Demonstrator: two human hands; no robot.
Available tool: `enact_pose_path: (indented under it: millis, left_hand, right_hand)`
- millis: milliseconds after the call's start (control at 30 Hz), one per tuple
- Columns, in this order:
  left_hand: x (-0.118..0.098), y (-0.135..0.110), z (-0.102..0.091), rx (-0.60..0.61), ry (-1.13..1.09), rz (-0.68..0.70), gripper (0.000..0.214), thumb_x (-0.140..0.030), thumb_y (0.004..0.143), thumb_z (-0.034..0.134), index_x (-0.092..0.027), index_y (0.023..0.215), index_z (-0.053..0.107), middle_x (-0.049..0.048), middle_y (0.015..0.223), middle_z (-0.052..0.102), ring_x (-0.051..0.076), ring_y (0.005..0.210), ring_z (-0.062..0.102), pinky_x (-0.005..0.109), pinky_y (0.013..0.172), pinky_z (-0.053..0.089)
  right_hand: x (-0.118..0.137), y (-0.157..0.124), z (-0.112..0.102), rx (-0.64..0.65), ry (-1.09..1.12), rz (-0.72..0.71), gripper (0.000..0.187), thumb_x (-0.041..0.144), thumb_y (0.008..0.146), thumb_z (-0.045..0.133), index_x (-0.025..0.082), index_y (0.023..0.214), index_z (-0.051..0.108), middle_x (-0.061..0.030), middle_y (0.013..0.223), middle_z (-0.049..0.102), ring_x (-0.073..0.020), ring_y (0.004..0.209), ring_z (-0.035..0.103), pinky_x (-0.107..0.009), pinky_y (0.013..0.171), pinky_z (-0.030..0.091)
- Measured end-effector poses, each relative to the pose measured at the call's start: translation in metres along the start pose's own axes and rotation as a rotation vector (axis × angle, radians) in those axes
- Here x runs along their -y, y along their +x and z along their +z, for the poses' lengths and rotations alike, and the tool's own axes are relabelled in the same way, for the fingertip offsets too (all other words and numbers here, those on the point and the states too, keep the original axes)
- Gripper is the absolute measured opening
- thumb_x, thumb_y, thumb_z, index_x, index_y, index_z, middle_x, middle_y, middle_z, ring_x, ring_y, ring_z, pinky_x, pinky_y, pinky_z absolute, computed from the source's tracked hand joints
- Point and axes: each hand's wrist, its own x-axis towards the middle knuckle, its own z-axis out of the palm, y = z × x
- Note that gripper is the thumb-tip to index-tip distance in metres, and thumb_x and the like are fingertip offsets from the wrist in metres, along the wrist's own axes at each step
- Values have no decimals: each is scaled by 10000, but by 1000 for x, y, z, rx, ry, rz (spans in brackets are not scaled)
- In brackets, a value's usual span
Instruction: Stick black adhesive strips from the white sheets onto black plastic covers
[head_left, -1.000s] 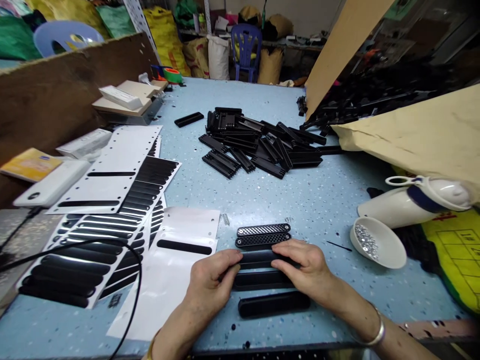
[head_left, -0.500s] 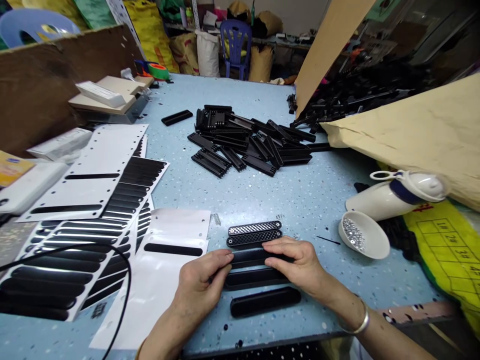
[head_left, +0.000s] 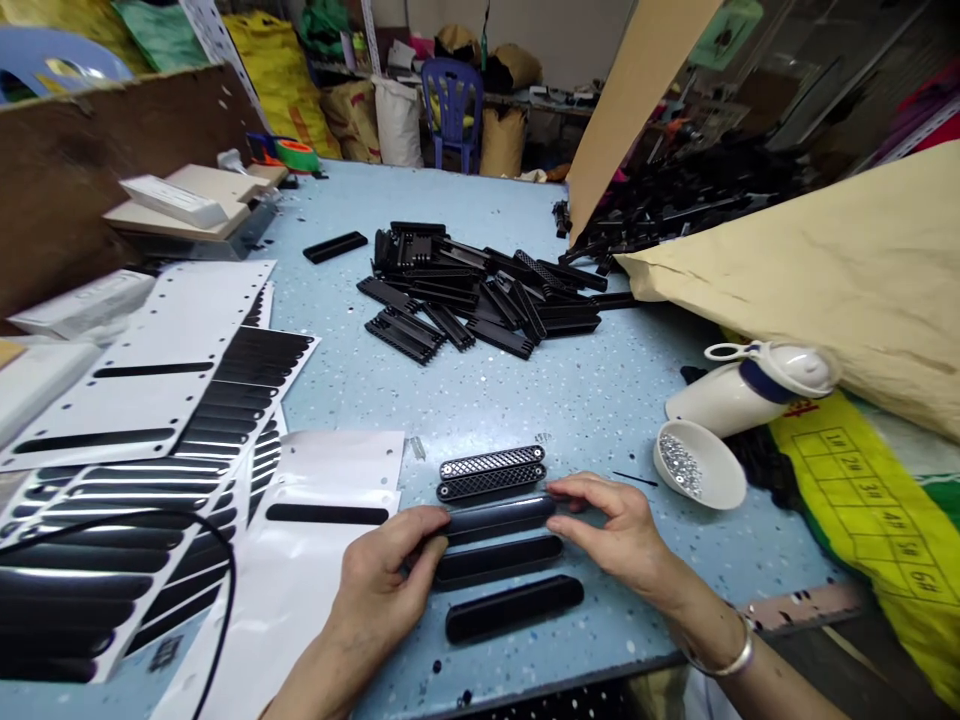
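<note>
My left hand pinches the left end of a smooth black bar between thumb and fingers. At its other end is my right hand, thumb and forefinger apart around the tip; whether they touch it I cannot tell. Just nearer to me lie a second black bar and a third black bar, roughly parallel. Beyond the held one, two bars with a cross-hatched face, a lighter textured bar and a darker textured bar, lie side by side.
A pile of black bars lies farther back. At right are a white bowl of small metal parts and a white bottle on its side. Sticker sheets cover the left, crossed by a black cable.
My right hand has shifted outward along the held bar, from over its right part to its very end, uncovering it. My left hand stays at the left end. The view has turned slightly right.
</note>
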Motion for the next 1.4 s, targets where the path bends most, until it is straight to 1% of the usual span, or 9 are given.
enact_pose_path:
  millis: [100,200,300,367,533,700,967,1200,1400]
  left_hand:
    - [1,0,2,-26,24,-29,197,-203,832,601,-208,987,722,22,805,780,154,618,727,221,536,604]
    - [3,0,4,-23,10,-29,216,-217,825,610,-191,1014,712,5,714,749,130,524,675,205,478,570]
    - [5,1,5,-2,13,-22,207,-220,825,610,-196,1004,712,13,739,761,129,524,674,194,451,554]
    - [6,1,5,12,25,-11,195,-221,831,602,-205,989,714,19,761,773,134,538,688,184,433,544]
    - [5,3,5,24,58,29,172,-229,849,588,-216,967,713,24,783,786,150,579,722,182,448,560]
    - [5,4,4,18,74,47,169,-240,859,592,-225,977,713,16,820,797,157,620,746,181,497,589]
    - [10,3,2,25,108,67,177,-244,867,595,-224,974,734,12,853,807,163,685,770,197,607,620]
    - [9,3,2,45,94,75,175,-229,871,584,-203,970,726,17,823,802,154,642,758,191,568,611]
    - [8,5,3,32,73,72,167,-215,860,585,-202,949,726,17,812,801,156,641,757,190,553,606]
  right_hand:
    - [-3,-1,-1,8,55,56,248,200,697,771,198,944,764,-37,772,728,-159,634,668,-266,512,549]
    - [-5,3,3,56,121,132,267,212,665,790,176,928,758,-19,692,695,-118,525,596,-227,441,477]
    - [-7,8,8,109,192,262,270,237,641,808,161,892,744,17,595,640,-85,436,503,-217,403,415]
    - [-8,11,12,124,241,335,274,255,619,825,158,856,729,43,538,592,-85,429,489,-221,413,402]
    - [-9,15,17,140,297,421,247,261,590,842,176,765,690,83,468,515,-78,403,447,-215,404,344]
    - [-8,19,17,140,338,448,192,241,584,834,172,699,695,76,467,520,-70,411,431,-215,421,329]
    - [-6,27,16,159,394,558,187,229,515,850,158,604,701,18,567,641,-62,454,482,-210,450,348]
    - [0,31,15,183,422,624,182,231,511,835,158,577,682,23,508,625,-71,438,516,-204,442,369]
    - [1,32,16,184,435,605,173,246,536,814,161,566,666,21,508,630,-74,428,533,-199,430,382]
